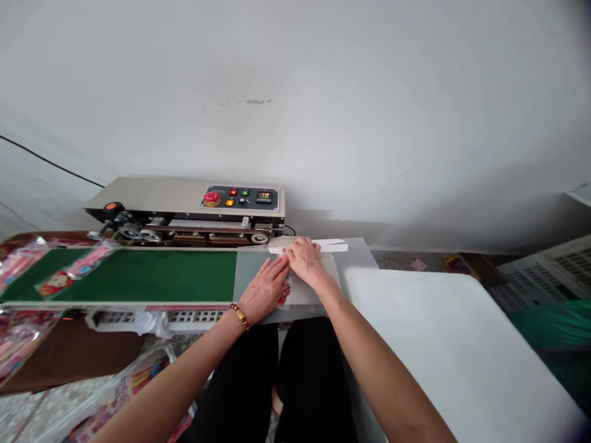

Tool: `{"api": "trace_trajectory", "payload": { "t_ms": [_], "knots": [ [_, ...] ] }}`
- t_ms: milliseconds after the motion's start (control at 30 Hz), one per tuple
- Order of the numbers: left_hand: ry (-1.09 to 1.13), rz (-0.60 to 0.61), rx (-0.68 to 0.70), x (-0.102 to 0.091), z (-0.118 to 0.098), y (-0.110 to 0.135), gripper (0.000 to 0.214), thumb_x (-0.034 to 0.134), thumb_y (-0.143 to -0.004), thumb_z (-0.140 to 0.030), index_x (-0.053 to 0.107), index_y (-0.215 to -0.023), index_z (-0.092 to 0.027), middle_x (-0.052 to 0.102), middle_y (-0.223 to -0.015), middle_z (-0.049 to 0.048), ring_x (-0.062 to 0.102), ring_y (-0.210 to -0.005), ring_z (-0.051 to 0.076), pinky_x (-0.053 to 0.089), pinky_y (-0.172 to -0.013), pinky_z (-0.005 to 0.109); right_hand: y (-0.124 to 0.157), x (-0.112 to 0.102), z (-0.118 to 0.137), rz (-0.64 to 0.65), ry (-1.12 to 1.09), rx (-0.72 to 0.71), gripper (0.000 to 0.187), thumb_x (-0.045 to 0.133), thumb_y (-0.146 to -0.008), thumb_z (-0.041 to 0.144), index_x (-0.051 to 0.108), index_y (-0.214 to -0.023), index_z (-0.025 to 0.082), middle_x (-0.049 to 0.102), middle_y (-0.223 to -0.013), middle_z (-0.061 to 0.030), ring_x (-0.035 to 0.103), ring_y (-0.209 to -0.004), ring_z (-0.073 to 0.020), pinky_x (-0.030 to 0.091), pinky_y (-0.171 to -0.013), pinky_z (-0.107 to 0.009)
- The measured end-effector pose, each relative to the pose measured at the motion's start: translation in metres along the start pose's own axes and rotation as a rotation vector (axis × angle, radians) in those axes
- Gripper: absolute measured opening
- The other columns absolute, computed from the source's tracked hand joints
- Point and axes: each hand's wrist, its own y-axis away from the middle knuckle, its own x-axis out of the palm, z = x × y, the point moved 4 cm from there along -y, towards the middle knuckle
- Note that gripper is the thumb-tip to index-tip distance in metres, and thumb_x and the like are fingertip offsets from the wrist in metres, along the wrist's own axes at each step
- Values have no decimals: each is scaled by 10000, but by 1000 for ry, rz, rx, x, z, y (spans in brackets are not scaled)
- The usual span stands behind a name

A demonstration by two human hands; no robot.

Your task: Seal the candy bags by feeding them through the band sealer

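My left hand (265, 289) lies flat, fingers together, on a clear plastic packet with red print (285, 294) on the grey feed plate (249, 271) of a band sealing machine (194, 209). My right hand (303, 258) presses down on the packet's top edge beside the white guide bar (330, 246), fingers bent. Most of the packet is hidden under both hands. Another sealed pink packet (74, 271) rides on the green conveyor belt (148, 274) at the left.
The machine's control panel (240, 198) shows lit lamps and a red stop button. Piles of pink packets (18, 335) lie at the far left and lower left. A white board (438, 344) stretches to the right. White crates (549, 271) stand far right.
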Motion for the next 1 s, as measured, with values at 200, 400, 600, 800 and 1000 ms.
{"api": "trace_trajectory", "payload": {
  "t_ms": [200, 400, 600, 800, 1000],
  "knots": [
    [-11, 4, 1, 2, -1, 0, 563, 493, -903, -163, 461, -1459, -79, 433, -1580, 193, 359, -1507, 292, 278, -1255, 515, -3, -3, -10, 30, -33, 20, 304, 486, -983, 117, 759, -970, 250, 653, -1193, -50, 517, -1132, -245, 319, -957, -399],
    [-36, -19, -2, 4, -1, 1, 565, 478, -915, -172, 447, -1473, -93, 442, -1578, 181, 374, -1498, 285, 273, -1254, 514, -7, -7, -9, 27, -108, 7, 310, 481, -937, 78, 743, -897, 239, 678, -1157, -36, 546, -1124, -238, 326, -976, -401],
    [-46, -51, -146, 5, 9, -1, 586, 476, -930, -188, 410, -1504, -91, 424, -1585, 196, 395, -1483, 292, 292, -1245, 521, 33, -11, -38, -218, -204, 20, 325, 454, -896, 91, 696, -1069, 223, 691, -1164, -74, 583, -1138, -247, 358, -998, -412],
    [-78, -27, -216, -3, 39, 6, 524, 415, -957, -186, 465, -1473, -106, 425, -1588, 180, 399, -1481, 272, 289, -1246, 505, 133, -10, -92, -478, -233, -67, 271, 440, -953, 244, 696, -1042, 245, 701, -1118, -67, 615, -1105, -261, 395, -1008, -459],
    [-110, 51, -143, -44, 81, 46, 398, 360, -977, -225, 620, -1253, -104, 610, -1410, 193, 467, -1423, 303, 374, -1156, 554, 263, -31, -166, -545, -101, 172, 265, 466, -976, 319, 688, -1101, 248, 690, -1181, -85, 583, -1190, -276, 403, -1075, -493]
  ]
}}
